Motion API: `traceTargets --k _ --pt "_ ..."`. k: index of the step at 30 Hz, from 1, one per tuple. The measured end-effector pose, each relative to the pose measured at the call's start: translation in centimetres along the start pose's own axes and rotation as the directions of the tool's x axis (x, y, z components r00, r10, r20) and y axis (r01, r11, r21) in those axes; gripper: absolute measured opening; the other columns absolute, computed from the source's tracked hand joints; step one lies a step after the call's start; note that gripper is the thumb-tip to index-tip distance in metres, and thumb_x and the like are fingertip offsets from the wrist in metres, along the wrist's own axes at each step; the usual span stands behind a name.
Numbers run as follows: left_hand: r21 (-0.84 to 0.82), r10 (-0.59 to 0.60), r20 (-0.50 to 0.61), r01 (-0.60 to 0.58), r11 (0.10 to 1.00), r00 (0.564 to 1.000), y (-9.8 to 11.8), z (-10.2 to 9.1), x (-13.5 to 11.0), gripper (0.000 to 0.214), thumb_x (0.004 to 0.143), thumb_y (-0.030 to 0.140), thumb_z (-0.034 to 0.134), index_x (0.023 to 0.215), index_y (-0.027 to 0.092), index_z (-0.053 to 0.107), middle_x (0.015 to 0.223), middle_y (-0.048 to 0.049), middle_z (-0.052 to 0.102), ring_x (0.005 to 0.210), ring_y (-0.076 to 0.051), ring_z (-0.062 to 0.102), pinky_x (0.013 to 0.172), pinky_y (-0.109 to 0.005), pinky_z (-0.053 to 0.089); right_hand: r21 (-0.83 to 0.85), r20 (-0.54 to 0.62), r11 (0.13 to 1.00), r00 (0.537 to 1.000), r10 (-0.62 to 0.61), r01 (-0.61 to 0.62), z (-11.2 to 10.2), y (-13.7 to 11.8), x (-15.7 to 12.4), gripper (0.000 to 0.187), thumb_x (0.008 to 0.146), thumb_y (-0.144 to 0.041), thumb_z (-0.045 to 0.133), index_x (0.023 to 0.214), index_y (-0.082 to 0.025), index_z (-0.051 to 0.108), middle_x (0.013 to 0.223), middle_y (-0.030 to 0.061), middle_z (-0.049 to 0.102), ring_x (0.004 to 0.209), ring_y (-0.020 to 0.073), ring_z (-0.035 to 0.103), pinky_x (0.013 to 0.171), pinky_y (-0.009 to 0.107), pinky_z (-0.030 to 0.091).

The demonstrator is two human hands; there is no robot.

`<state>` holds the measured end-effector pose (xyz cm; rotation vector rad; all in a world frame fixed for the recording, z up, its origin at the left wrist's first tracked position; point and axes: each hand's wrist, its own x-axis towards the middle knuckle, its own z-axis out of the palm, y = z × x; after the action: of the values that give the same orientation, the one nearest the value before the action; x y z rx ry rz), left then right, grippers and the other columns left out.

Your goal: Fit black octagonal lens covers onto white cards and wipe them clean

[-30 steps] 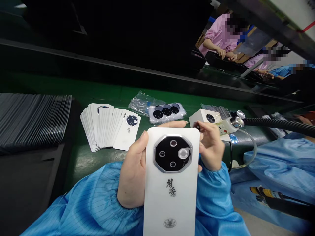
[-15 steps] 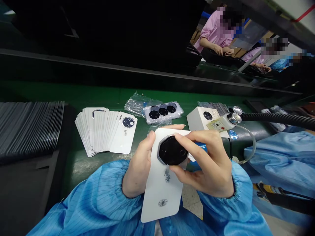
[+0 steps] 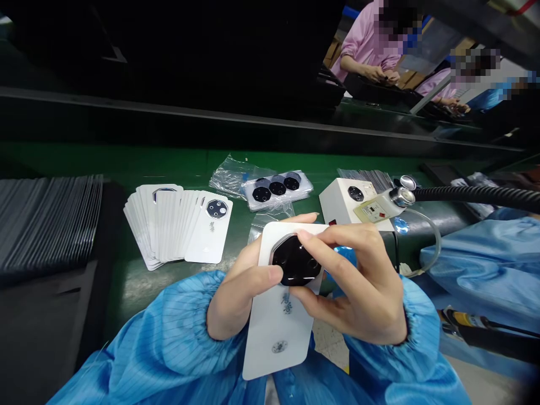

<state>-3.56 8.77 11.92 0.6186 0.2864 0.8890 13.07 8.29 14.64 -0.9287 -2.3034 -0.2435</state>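
Observation:
My left hand (image 3: 236, 298) holds a white phone back cover (image 3: 278, 337) from below, its thumb resting on the edge of a glossy black octagonal camera module (image 3: 295, 260). That module sits in the upper part of the cover. My right hand (image 3: 358, 287) pinches the module from above, with its fingers across the top and its thumb at the lower edge. Dark printed characters and a small round emblem show on the cover below my hands.
On the green conveyor belt (image 3: 126, 163) lie fanned white covers (image 3: 169, 225), a plastic bag (image 3: 228, 177), and a tray of camera modules (image 3: 276, 190). A white box unit (image 3: 341, 199) and black hose (image 3: 472, 194) stand right. Co-workers sit beyond, upper right.
Since a second ago, the cover has tilted and dropped lower, and my right hand has moved from behind it onto the module. In the last half second, my left thumb has come onto the module's edge.

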Motion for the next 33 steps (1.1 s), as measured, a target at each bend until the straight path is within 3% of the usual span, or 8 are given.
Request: traceTargets --k 8,11,17,28,33 --pt "0.002 -0.03 0.057 0.03 1.0 0.998 -0.11 -0.25 -0.05 0.045 0.084 0.018 0.048 0.128 0.026 0.049 0.109 -0.0042 0.065 0.095 -0.018 0.062 0.077 -0.025 0.048 -0.008 0.0 1.0 1.0 -0.002 0.002 0.05 -0.03 0.03 0.042 0.077 -0.028 0.066 0.112 -0.008 0.056 0.094 0.0102 0.056 0.086 0.0195 0.055 0.069 0.036 0.048" --pt "0.009 -0.042 0.045 0.042 0.999 0.998 -0.12 -0.23 0.04 0.044 0.083 0.02 0.05 0.127 0.023 0.049 0.108 -0.006 0.065 0.095 -0.02 0.061 0.077 -0.028 0.048 -0.026 0.004 1.0 1.0 0.0 0.001 -0.06 -0.09 0.14 0.039 0.078 -0.028 0.064 0.113 -0.011 0.055 0.093 0.0086 0.056 0.085 0.0189 0.055 0.068 0.035 0.049" --pt "0.096 -0.05 -0.016 0.051 0.994 0.999 0.02 0.0 0.22 0.045 0.078 0.025 0.051 0.121 0.013 0.05 0.094 -0.0118 0.066 0.083 -0.026 0.062 0.067 -0.033 0.048 -0.012 0.019 1.0 1.0 -0.011 0.011 -0.16 -0.18 0.12 0.041 0.079 -0.029 0.063 0.113 -0.008 0.056 0.095 0.0103 0.055 0.085 0.0194 0.054 0.068 0.036 0.049" --pt "0.167 -0.088 -0.096 0.103 0.981 0.992 0.04 -0.19 0.36 0.037 0.073 0.027 0.053 0.107 0.011 0.057 0.087 -0.0113 0.065 0.076 -0.026 0.063 0.061 -0.034 0.049 0.027 0.08 0.999 0.997 0.016 -0.018 -0.49 -0.19 0.27 0.042 0.08 -0.028 0.063 0.116 -0.009 0.053 0.097 0.009 0.052 0.087 0.0182 0.051 0.069 0.033 0.049" --pt "0.213 -0.066 -0.059 0.077 0.974 0.996 -0.03 -0.39 0.28 0.036 0.076 0.027 0.05 0.109 0.011 0.056 0.095 -0.0123 0.065 0.088 -0.029 0.061 0.07 -0.038 0.05 0.039 0.093 0.999 0.995 0.018 -0.021 -0.5 -0.19 0.29 0.041 0.081 -0.028 0.062 0.116 -0.007 0.053 0.096 0.0097 0.051 0.086 0.0177 0.049 0.068 0.033 0.048"
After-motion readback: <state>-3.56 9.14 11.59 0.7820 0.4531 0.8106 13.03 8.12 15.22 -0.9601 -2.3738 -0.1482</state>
